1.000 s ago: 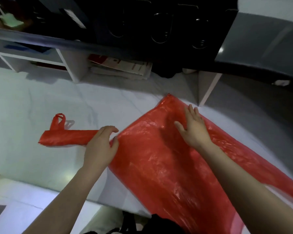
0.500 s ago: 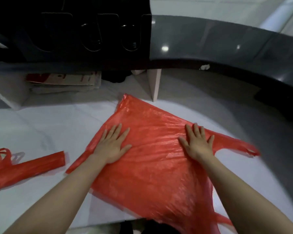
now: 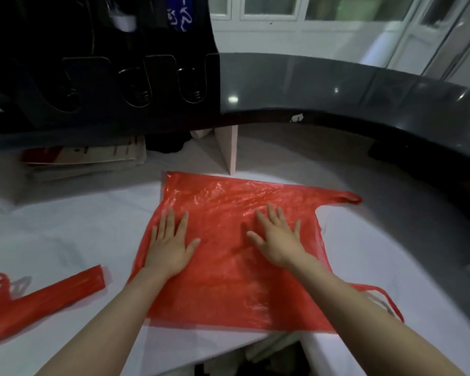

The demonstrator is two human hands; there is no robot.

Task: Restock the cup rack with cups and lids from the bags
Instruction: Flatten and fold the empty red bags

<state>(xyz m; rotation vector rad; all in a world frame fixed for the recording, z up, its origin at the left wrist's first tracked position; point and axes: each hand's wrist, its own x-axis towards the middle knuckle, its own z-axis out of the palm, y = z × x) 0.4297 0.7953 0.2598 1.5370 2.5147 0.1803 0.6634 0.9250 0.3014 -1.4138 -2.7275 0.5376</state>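
A large red plastic bag lies spread flat on the white counter, its handles pointing right. My left hand rests palm down on the bag's left part, fingers apart. My right hand presses flat on the bag's middle, fingers spread. A second red bag, folded into a long strip, lies at the lower left. The black cup rack with its slotted tubes stands on the raised ledge at the upper left. No cups or lids show.
A dark grey raised counter curves across the back and right. Under it sit a stack of flat cardboard and a white divider panel. The white counter's front edge runs below the bag.
The view has swung right and up. My left hand let go of the folded strip and moved onto the big bag. Both hands now lie flat on it, and the bag lies squarer.
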